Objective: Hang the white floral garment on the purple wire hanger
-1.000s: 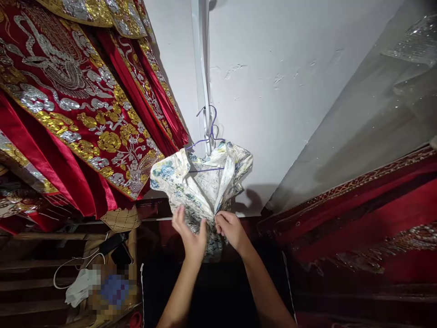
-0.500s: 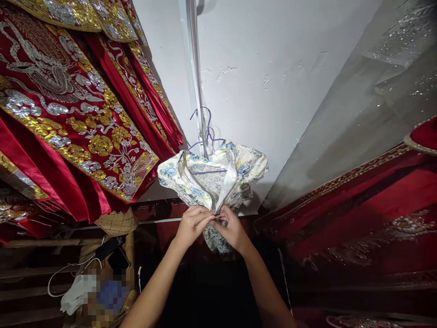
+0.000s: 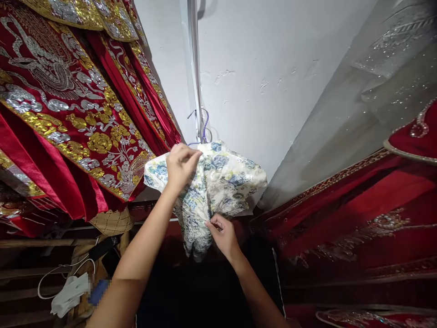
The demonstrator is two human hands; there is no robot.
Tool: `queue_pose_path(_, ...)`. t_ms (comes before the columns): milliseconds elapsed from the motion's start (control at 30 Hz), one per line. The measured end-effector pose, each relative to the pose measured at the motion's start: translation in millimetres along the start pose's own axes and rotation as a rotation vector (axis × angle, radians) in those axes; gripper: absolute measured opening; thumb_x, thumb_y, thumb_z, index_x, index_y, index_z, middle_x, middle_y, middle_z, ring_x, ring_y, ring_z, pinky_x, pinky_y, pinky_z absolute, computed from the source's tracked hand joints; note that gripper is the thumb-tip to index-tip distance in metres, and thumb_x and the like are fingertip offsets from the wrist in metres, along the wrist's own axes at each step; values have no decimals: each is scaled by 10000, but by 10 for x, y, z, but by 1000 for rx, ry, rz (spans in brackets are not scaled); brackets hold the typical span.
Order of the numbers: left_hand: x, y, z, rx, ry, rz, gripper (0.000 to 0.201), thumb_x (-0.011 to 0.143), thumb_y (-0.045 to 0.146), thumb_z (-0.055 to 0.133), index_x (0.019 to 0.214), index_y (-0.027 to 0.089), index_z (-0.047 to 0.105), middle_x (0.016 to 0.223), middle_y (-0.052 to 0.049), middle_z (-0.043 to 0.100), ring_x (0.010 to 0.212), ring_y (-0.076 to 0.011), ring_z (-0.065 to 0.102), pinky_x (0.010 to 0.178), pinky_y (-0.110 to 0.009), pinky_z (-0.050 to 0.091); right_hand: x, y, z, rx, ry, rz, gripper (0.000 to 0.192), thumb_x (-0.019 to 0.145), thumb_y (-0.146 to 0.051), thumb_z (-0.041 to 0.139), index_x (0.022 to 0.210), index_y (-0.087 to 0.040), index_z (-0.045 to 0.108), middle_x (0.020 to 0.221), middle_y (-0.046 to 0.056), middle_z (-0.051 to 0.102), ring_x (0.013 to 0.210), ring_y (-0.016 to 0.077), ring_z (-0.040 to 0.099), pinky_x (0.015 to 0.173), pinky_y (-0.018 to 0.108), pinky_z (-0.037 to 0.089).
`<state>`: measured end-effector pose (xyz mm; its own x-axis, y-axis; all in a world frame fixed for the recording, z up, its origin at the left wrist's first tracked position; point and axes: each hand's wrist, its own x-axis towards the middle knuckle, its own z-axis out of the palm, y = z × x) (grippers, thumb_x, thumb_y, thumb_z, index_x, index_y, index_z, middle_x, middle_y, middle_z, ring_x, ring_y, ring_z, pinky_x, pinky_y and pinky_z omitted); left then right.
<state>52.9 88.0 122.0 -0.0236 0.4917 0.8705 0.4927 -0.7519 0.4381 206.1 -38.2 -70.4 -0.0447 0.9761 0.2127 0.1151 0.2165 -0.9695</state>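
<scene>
A white floral dress (image 3: 225, 175) with blue and yellow flowers hangs on a purple hanger (image 3: 205, 123). Its middle opening is drawn together along a dark seam that looks like a zipper (image 3: 205, 191). At the top of this seam, by the neckline, my left hand (image 3: 182, 166) is closed in a pinch; anything small between the fingertips is hidden. Lower down, my right hand (image 3: 222, 233) pinches the cloth beside the seam's bottom end. The dress's darker lower part (image 3: 198, 241) hangs below, between my forearms.
Red costumes with gold and silver embroidery (image 3: 102, 141) hang on the left. To the right are a sheer white sequined fabric (image 3: 327, 114) and red beaded garments (image 3: 358, 214). A white pole (image 3: 191, 59) runs along the wall. At lower left, a wooden stand (image 3: 80, 255) holds cables and a white cloth (image 3: 70, 294).
My left hand has moved up from the waist to the neckline, and the dress's open front has come together. My right hand has stayed low, shifting slightly down.
</scene>
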Motion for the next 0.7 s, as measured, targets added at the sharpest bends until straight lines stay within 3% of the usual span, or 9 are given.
queue_pose_path(100, 188, 56, 30, -24, 50, 0, 126, 830, 308, 731, 744, 217, 733, 760, -6, 681, 741, -160, 579, 704, -324, 458, -14, 6, -34, -23, -54, -8, 291, 886, -389, 605, 695, -200, 492, 643, -20, 459, 636, 145, 476, 607, 263, 392)
queue_pose_path(200, 73, 128, 29, -93, 5, -2, 123, 859, 299, 701, 796, 204, 748, 751, -11, 702, 677, -140, 594, 632, -295, 465, 118, -140, -152, -75, -117, -51, 204, 889, -385, 611, 813, -196, 599, 714, 15, 564, 697, 178, 549, 664, 298, 451)
queue_pose_path(267, -65, 149, 10, -109, -3, 15, 118, 865, 294, 695, 837, 200, 761, 765, -18, 722, 664, -135, 617, 626, -289, 487, 301, -386, -258, -73, -80, -111, 249, 908, -385, 593, 1080, -206, 623, 795, 41, 622, 750, 206, 588, 714, 338, 483)
queue_pose_path(333, -179, 149, -17, -110, 7, 37, 112, 865, 289, 697, 872, 202, 768, 809, -26, 746, 699, -143, 658, 660, -295, 526, 537, -728, -349, -68, 20, -192, 460, 932, -392, 555, 1354, -224, 481, 799, 43, 630, 724, 219, 586, 697, 363, 489)
queue_pose_path(433, -257, 130, -61, -112, 27, 55, 104, 856, 275, 708, 898, 200, 766, 856, -35, 764, 755, -159, 704, 703, -306, 571, 905, -1246, -421, -91, 13, -273, 565, 970, -385, 479, 1501, -245, 342, 860, 60, 639, 670, 205, 562, 639, 352, 475)
queue_pose_path(500, -271, 115, -91, -121, 22, 59, 96, 849, 260, 715, 899, 193, 761, 854, -38, 765, 750, -157, 713, 696, -298, 583, 1107, -1483, -437, -161, -45, -316, 467, 974, -373, 469, 1426, -257, 459, 840, 44, 637, 638, 184, 544, 605, 322, 447)
queue_pose_path(567, -283, 95, -117, -132, -3, 73, 86, 846, 245, 717, 895, 185, 754, 838, -40, 762, 736, -154, 715, 689, -288, 586, 1255, -1605, -445, -293, -84, -350, 305, 954, -370, 505, 1205, -240, 621, 745, 19, 614, 608, 167, 524, 580, 294, 409)
queue_pose_path(633, -311, 68, -128, -139, -31, 98, 71, 846, 232, 715, 882, 179, 744, 823, -44, 756, 733, -156, 712, 691, -286, 581, 1348, -1641, -454, -408, -106, -380, 200, 929, -371, 546, 984, -216, 660, 649, -4, 567, 572, 152, 498, 558, 273, 372)
queue_pose_path(700, -357, 33, -113, -134, -57, 126, 54, 850, 223, 709, 861, 176, 730, 794, -44, 743, 724, -154, 700, 683, -283, 564, 1396, -1640, -459, -429, -124, -402, 179, 920, -363, 556, 907, -204, 637, 620, -17, 542, 548, 138, 478, 542, 257, 350)
